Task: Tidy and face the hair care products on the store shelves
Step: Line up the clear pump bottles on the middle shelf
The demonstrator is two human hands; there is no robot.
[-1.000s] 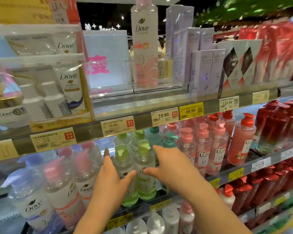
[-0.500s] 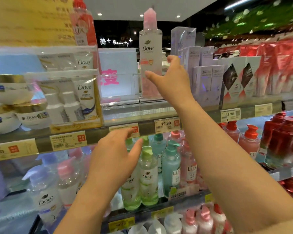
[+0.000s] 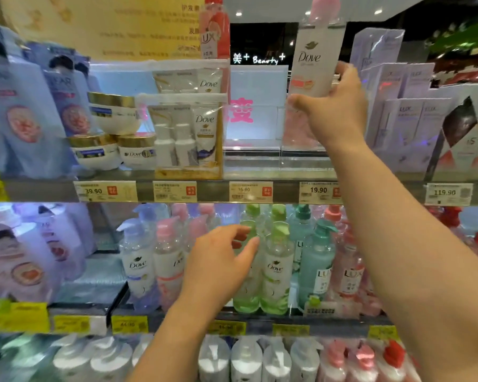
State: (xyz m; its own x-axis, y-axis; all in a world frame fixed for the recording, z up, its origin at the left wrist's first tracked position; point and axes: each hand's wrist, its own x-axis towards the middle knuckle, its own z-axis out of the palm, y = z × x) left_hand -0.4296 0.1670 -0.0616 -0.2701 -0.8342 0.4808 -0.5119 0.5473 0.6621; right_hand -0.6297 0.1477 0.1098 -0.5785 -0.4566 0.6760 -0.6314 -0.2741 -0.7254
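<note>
On the upper shelf (image 3: 210, 191) a tall Dove bottle (image 3: 316, 59) with a pink cap and pink lower half stands upright. My right hand (image 3: 334, 108) is wrapped around its middle from the right side. My left hand (image 3: 221, 260) hovers with fingers spread in front of the middle shelf, just left of two green Dove pump bottles (image 3: 276, 266) and holding nothing. It hides part of one green bottle. Clear and pink Dove pump bottles (image 3: 138, 266) stand to its left, teal and pink Lux bottles (image 3: 318, 271) to the right.
The upper shelf also carries white Dove jars (image 3: 113, 153), a bagged Dove travel kit (image 3: 188, 136), an empty clear acrylic stand (image 3: 251, 150) and lilac Lux boxes (image 3: 409, 133). Refill pouches (image 3: 20, 111) fill the far left. White and pink pump bottles (image 3: 246, 357) line the bottom shelf.
My right hand rose from the green bottles to the upper shelf and closed around the tall Dove bottle. My left hand came off the green bottles and hangs open in front of them.
</note>
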